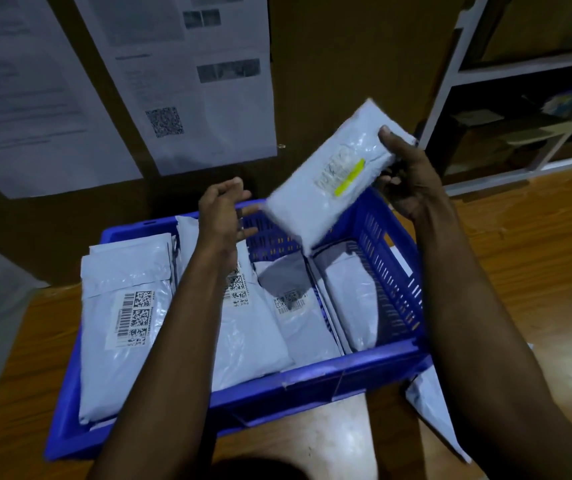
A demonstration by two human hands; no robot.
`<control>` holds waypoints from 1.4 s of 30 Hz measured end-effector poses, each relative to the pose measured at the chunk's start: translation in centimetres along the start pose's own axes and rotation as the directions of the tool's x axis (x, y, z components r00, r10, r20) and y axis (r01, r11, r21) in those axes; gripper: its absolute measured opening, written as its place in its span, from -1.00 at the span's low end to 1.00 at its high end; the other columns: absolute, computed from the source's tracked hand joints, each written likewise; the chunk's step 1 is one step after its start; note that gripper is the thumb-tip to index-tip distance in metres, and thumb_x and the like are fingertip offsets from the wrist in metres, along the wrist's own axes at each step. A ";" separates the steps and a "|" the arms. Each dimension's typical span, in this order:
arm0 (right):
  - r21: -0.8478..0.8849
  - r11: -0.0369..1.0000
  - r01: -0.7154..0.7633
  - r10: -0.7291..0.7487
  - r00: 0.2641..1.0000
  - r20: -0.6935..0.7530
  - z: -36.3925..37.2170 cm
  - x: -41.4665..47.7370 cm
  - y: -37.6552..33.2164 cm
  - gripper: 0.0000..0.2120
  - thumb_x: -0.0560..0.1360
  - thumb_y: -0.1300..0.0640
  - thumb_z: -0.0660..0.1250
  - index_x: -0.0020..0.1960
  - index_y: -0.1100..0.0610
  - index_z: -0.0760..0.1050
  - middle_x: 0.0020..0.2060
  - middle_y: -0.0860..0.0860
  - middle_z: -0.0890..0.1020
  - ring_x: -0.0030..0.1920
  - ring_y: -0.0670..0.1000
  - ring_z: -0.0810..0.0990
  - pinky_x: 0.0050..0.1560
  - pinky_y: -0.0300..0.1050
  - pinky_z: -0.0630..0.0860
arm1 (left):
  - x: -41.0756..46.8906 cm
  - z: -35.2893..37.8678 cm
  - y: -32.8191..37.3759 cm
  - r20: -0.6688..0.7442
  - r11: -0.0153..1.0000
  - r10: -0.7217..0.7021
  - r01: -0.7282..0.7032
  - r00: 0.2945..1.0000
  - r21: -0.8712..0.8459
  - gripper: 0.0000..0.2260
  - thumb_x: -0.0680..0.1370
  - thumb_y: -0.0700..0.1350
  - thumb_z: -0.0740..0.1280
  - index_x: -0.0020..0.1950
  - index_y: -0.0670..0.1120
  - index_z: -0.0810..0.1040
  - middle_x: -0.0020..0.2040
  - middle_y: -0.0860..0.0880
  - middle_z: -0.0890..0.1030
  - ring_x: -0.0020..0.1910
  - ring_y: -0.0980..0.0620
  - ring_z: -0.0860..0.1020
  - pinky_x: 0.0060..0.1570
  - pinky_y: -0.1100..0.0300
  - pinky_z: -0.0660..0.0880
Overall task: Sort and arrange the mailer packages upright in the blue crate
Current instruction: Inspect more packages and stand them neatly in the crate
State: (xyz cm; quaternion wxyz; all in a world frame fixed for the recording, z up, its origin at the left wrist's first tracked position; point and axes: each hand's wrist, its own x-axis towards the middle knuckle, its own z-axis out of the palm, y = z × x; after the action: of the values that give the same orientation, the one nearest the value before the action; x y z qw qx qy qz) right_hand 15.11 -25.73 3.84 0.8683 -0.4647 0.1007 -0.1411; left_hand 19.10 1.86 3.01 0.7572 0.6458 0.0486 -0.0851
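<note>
A blue plastic crate [315,377] sits on a wooden table and holds several white mailer packages [128,323] leaning in a row, labels facing me. My right hand [406,174] grips one end of a white mailer with a yellow-marked label [326,181], held tilted above the crate's far right corner. My left hand [224,216] hovers over the crate's far rim, fingers spread and relaxed, just left of the held mailer's lower end and not clearly touching it.
Another white mailer [433,407] lies on the table to the right of the crate. Printed sheets [187,81] hang on the brown wall behind. A white shelf unit [520,71] stands at the back right.
</note>
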 end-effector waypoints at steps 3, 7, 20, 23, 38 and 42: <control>-0.236 0.967 -0.099 0.139 0.978 0.157 0.7 -0.3 0.9 -0.77 0.55 0.09 0.44 0.10 0.22 0.58 -0.21 0.00 0.74 -0.27 -0.09 0.70 -0.24 -0.22 0.61 | -0.6 -0.4 0.2 0.037 0.997 0.055 -0.057 0.998 0.060 -0.92 0.65 -0.11 0.31 0.14 -0.01 0.53 0.16 -0.11 0.65 0.05 -0.13 0.68 0.02 -0.11 0.62; -0.645 0.748 -0.158 0.373 0.904 0.211 1.8 -0.3 2.6 -0.63 0.53 0.04 0.47 0.25 0.22 0.58 -0.08 0.07 0.75 -0.10 0.05 0.71 -0.16 -0.13 0.64 | -2.5 -2.1 -1.6 0.367 0.619 0.330 -0.492 0.870 0.611 -0.84 0.60 -0.18 0.37 0.15 0.03 0.55 0.08 -0.02 0.66 0.02 -0.01 0.64 0.07 0.00 0.63; -0.850 0.486 -0.201 0.548 0.828 0.117 0.4 2.1 6.2 -0.55 0.44 0.00 0.58 0.21 0.25 0.65 0.09 0.30 0.70 0.17 0.41 0.64 -0.09 -0.03 0.70 | -5.4 -7.1 -3.1 0.887 -0.427 -0.156 -0.839 0.435 0.337 -0.44 0.70 0.19 -0.11 0.00 0.05 0.66 -0.06 0.02 0.66 0.15 0.01 0.56 0.57 -0.16 0.00; -0.842 0.499 -0.203 0.545 0.829 0.123 0.4 2.7 7.1 -0.28 0.29 -0.08 0.68 0.24 0.37 0.59 0.01 0.45 0.62 -0.17 0.24 0.68 -0.20 -0.05 0.67 | -5.0 -8.9 -2.6 0.903 -0.368 -0.137 -0.867 0.407 0.335 -0.52 0.71 0.16 -0.04 0.02 0.05 0.65 0.02 0.07 0.65 0.24 0.05 0.54 0.58 -0.13 0.01; -0.856 0.487 -0.174 0.522 0.844 0.126 1.2 2.0 7.6 -0.54 0.45 -0.01 0.58 0.20 0.27 0.64 0.15 0.42 0.63 -0.09 0.25 0.65 -0.24 -0.10 0.66 | -5.7 -10.5 -3.0 0.898 -0.339 -0.049 -0.853 0.438 0.397 -0.56 0.71 0.17 0.04 0.31 0.03 0.62 0.32 0.01 0.61 0.50 0.00 0.38 0.60 -0.15 -0.03; -0.863 0.474 -0.173 0.529 0.840 0.122 1.6 1.8 7.7 -0.51 0.45 -0.02 0.58 0.23 0.26 0.63 0.17 0.39 0.63 -0.10 0.22 0.65 -0.26 -0.10 0.64 | -6.2 -10.5 -2.8 0.893 -0.359 -0.030 -0.839 0.449 0.410 -0.50 0.71 0.21 -0.02 0.33 0.04 0.62 0.36 -0.02 0.59 0.54 -0.01 0.34 0.59 -0.20 -0.02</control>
State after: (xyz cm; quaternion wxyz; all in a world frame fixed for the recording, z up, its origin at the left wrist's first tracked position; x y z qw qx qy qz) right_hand 18.48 -21.03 -1.82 0.5581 -0.8012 0.0826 0.1997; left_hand 12.91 12.20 -0.27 -0.0449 0.8361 -0.5445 0.0490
